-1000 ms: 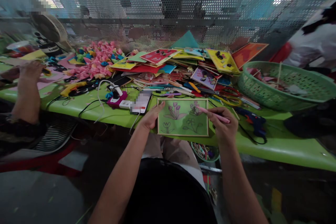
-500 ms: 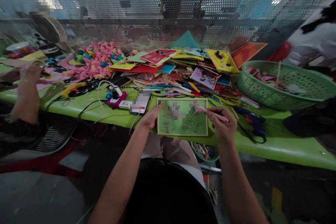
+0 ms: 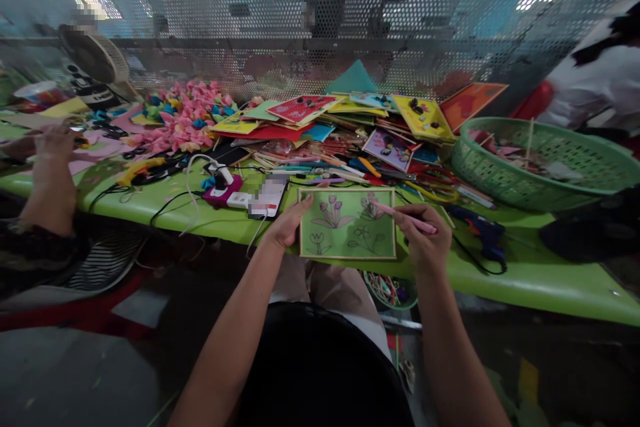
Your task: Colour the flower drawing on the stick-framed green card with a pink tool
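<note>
A green card (image 3: 340,240) with a pale frame carries drawings of several flowers, the upper ones partly coloured pink-purple. My left hand (image 3: 290,220) grips the card's left edge, thumb on the front and fingers behind it. In my right hand (image 3: 425,233) is a pink pen (image 3: 413,219), pinched between thumb and fingers. The pen's tip is at the upper right flower, and whether it touches the surface I cannot tell. The card is held at the front edge of the green table (image 3: 530,273).
Behind the card lie loose pens (image 3: 320,167) and a pile of coloured cards (image 3: 305,107). A green basket (image 3: 545,173) and a blue glue gun (image 3: 483,230) are to the right. Leftward are a phone (image 3: 270,195), a power strip (image 3: 220,193), pink paper flowers (image 3: 187,113) and a co-worker's hand (image 3: 55,147).
My two hands, the card and the pen keep nearly the same place, the pen tip shifting only slightly. The co-worker's hand at the left has moved a little.
</note>
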`<state>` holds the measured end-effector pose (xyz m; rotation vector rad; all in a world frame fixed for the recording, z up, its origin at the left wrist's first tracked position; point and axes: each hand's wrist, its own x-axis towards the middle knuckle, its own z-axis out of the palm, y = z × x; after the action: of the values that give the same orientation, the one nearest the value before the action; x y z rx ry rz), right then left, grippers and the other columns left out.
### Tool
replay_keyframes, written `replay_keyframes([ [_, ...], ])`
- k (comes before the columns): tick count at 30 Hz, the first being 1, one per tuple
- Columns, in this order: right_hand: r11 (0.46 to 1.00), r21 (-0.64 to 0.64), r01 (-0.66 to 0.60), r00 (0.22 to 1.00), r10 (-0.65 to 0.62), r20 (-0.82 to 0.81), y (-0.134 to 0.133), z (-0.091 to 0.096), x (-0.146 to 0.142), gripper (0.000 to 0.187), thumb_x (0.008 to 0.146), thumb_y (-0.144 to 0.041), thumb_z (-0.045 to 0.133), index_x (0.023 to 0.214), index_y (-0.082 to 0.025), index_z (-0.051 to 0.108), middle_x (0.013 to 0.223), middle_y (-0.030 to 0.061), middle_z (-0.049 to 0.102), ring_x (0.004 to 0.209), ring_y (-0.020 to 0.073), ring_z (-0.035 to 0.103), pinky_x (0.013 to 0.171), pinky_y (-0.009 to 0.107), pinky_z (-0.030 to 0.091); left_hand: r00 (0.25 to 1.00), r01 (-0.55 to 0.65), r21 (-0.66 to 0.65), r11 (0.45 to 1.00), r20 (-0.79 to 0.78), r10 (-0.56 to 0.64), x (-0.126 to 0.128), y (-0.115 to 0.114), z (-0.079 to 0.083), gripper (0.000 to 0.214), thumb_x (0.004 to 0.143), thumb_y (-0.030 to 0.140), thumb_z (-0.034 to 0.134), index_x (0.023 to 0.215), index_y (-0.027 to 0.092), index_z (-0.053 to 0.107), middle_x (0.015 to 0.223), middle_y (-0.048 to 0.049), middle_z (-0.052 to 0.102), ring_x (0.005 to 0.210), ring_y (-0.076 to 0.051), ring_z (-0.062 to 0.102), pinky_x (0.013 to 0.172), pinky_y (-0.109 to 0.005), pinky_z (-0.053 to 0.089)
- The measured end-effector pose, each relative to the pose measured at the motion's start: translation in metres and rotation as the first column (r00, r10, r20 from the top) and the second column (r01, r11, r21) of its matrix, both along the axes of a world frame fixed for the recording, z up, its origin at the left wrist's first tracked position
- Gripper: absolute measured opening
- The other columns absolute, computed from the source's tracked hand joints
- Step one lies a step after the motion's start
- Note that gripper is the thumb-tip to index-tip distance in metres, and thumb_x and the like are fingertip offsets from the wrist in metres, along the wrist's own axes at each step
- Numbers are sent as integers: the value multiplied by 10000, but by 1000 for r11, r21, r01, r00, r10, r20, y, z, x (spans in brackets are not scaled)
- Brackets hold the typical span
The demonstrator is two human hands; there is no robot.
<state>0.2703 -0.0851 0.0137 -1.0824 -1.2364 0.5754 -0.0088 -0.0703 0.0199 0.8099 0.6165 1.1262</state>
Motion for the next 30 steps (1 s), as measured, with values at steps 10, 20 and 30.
replay_keyframes([
  [10, 1000, 16, 11, 1000, -11, 12, 0, -1, 1, 203, 768, -392, 847, 802, -217, 750, 706, -2, 700, 584, 148, 558, 542, 284, 412, 1000, -17, -23, 1000, -17, 17, -1, 2, -2, 650, 822, 503, 863, 1386, 211, 720, 1327, -133, 762, 1282, -361, 691, 1139, -502, 511],
  [20, 1000, 22, -2, 999, 1, 35, -2, -3, 3, 178, 777, -373, 844, 777, -225, 746, 699, -5, 703, 608, 159, 589, 562, 289, 444, 1000, -11, -27, 1000, 9, 12, -1, 1, -1, 653, 872, 444, 827, 1462, 217, 666, 1323, -125, 765, 1291, -345, 692, 1158, -493, 503],
  [30, 1000, 7, -14, 1000, 13, 15, -2, 1, 0, 212, 775, -399, 850, 809, -214, 754, 700, -10, 685, 579, 136, 545, 538, 275, 420, 1000, -1, -22, 1000, 12, 2, 0, 2, -2, 695, 844, 479, 850, 1458, 211, 665, 1316, -139, 766, 1260, -349, 709, 1127, -502, 525],
])
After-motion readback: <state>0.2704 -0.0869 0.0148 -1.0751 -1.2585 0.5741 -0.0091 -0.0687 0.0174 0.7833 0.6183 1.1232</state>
